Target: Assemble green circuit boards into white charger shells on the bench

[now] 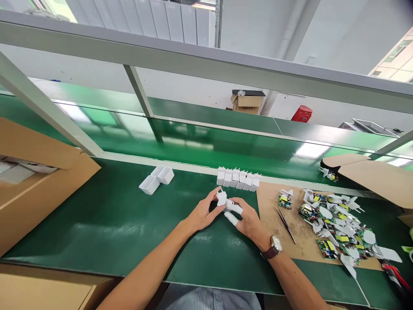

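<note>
A small white plug adapter (221, 198), with metal prongs on its top, is held between both hands above the green tabletop. My left hand (205, 212) closes around its left side, thumb in front and fingers behind. At its right side, my right hand (248, 220) pinches it with finger and thumb, both in white finger covers. The fingers hide much of its lower part. Just beyond stands a row of several similar white plug adapters (238, 178), prongs up. Three open white casings (150, 184) sit together to the left.
Right of my hands, tweezers (285, 224) lie on a brown board (269, 224) near a heap of circuit boards with white plug parts (342, 224). A cardboard box (61, 193) stands at left. Behind the table's rail runs a green conveyor belt (193, 146).
</note>
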Tool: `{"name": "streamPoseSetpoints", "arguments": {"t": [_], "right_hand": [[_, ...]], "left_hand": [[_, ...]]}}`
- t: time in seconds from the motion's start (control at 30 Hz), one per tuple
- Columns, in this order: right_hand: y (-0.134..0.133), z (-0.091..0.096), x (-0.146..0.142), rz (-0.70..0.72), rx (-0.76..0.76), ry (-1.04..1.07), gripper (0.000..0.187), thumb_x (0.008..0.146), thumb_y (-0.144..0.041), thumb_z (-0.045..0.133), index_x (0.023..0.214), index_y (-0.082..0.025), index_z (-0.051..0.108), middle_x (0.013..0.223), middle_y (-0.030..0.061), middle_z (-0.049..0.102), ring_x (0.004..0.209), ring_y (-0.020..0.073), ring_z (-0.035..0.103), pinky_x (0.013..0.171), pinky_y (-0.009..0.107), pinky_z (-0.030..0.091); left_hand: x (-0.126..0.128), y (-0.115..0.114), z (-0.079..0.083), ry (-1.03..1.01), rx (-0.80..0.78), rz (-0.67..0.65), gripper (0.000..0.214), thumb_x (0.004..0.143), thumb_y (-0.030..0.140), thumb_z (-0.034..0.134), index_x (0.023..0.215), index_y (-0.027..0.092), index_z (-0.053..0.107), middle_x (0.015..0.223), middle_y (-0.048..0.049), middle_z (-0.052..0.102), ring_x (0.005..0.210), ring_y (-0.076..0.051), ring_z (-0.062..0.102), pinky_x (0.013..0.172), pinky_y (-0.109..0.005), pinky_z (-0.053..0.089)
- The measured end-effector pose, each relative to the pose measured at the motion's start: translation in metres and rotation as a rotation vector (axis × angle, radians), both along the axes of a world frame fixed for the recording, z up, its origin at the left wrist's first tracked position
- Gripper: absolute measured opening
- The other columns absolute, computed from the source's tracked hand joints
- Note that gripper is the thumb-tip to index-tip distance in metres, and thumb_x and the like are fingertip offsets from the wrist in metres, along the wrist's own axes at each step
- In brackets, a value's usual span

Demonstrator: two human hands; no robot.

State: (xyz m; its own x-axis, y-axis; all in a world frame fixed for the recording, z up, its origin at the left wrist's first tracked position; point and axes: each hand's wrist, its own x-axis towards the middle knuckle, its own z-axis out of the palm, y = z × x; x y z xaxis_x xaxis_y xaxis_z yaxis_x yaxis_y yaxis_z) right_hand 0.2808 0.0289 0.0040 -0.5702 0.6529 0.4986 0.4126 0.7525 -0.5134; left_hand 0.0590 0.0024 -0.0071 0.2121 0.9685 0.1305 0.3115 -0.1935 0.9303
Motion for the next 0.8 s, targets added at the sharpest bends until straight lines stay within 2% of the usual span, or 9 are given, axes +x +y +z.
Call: {"name": "streamPoseSetpoints", "arguments": {"t": [0.2, 0.43, 0.63, 0.8], "right_hand": [[0.002, -0.007, -0.006, -0.02, 0.054, 0.06, 0.033, 0.099, -0.017, 0.056, 0.13, -0.025, 0.061, 0.116, 0.0098, 0.069, 0.097, 0.0217, 0.073, 0.084, 0.035, 0.064], [0.003, -0.011, -0.004, -0.014, 0.068, 0.056, 0.031, 0.097, -0.019, 0.058, 0.128, -0.024, 0.062, 0.117, 0.0093, 0.071, 0.096, 0.0216, 0.073, 0.085, 0.034, 0.065], [0.002, -0.014, -0.005, 0.006, 0.098, 0.068, 0.036, 0.097, -0.017, 0.056, 0.132, -0.025, 0.061, 0.12, 0.0093, 0.069, 0.098, 0.0206, 0.073, 0.084, 0.032, 0.064], [0.001, -0.016, -0.004, 0.013, 0.126, 0.069, 0.038, 0.096, -0.016, 0.055, 0.133, -0.024, 0.06, 0.121, 0.0104, 0.068, 0.099, 0.0218, 0.072, 0.083, 0.034, 0.064]], "left_hand": [[-0.002, -0.001, -0.002, 0.04, 0.028, 0.009, 0.068, 0.101, 0.043, 0.054, 0.16, 0.027, 0.027, 0.147, -0.01, 0.06, 0.134, -0.026, 0.059, 0.117, -0.05, 0.044], [0.002, -0.001, -0.007, 0.076, 0.049, 0.016, 0.09, 0.088, 0.044, 0.073, 0.161, 0.028, 0.025, 0.147, -0.0112, 0.06, 0.135, -0.029, 0.058, 0.119, -0.055, 0.041], [0.003, -0.002, -0.007, 0.075, 0.1, 0.018, 0.087, 0.089, 0.043, 0.072, 0.16, 0.028, 0.025, 0.15, -0.0096, 0.058, 0.137, -0.027, 0.058, 0.12, -0.054, 0.04], [0.003, -0.003, -0.007, 0.091, 0.122, 0.026, 0.089, 0.09, 0.044, 0.071, 0.161, 0.026, 0.021, 0.15, -0.0124, 0.057, 0.136, -0.026, 0.058, 0.12, -0.054, 0.04]]}}
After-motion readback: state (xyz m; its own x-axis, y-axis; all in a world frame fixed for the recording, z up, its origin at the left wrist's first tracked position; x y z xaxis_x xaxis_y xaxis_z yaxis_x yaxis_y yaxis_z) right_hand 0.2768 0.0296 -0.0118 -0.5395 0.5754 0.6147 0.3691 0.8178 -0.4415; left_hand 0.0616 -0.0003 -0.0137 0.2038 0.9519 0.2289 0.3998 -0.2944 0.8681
